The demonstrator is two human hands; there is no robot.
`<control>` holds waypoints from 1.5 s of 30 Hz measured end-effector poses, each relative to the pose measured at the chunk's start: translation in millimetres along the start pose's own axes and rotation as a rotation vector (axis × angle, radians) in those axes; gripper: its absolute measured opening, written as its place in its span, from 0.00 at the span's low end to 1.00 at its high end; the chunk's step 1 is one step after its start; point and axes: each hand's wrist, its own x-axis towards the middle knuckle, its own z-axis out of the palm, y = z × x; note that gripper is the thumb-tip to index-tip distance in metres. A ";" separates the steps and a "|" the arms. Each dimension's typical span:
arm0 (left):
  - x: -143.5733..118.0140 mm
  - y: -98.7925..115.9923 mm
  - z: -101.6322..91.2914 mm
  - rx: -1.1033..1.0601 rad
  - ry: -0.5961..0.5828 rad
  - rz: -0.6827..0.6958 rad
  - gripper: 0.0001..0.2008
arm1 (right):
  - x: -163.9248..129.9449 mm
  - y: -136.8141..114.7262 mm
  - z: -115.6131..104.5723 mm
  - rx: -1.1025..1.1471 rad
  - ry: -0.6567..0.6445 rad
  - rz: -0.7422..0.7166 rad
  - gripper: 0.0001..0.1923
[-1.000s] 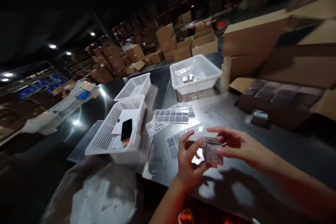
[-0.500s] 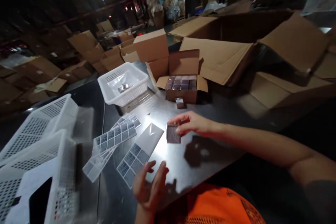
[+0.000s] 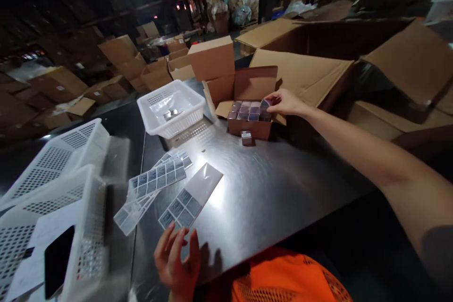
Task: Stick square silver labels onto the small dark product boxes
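Right hand [image 3: 286, 102], upper centre of the frame, fingers pinched on a small box [image 3: 265, 104] at the right edge of the open carton [image 3: 250, 118]. Left hand [image 3: 177, 259], bottom centre, fingers spread and empty, touching a label sheet [image 3: 191, 196] on the table [image 3: 269, 188].

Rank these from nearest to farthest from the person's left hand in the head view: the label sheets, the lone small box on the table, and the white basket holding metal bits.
From the left hand:
1. Label sheets, just beyond its fingers, on the steel table.
2. Lone small box, mid-table, in front of the open carton.
3. White basket, far side, left of that carton.
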 end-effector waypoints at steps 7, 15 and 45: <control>-9.3 -11.9 -9.2 0.011 -0.075 -0.041 0.26 | 6.1 -2.1 6.5 -0.220 -0.026 -0.034 0.11; -3.4 -11.5 -3.0 0.032 -0.197 -0.172 0.15 | -10.6 -3.8 29.1 -0.322 0.117 0.066 0.25; 40.4 -98.0 75.0 0.264 -0.598 -0.823 0.18 | -87.8 -171.1 292.1 -0.038 -0.607 -0.657 0.09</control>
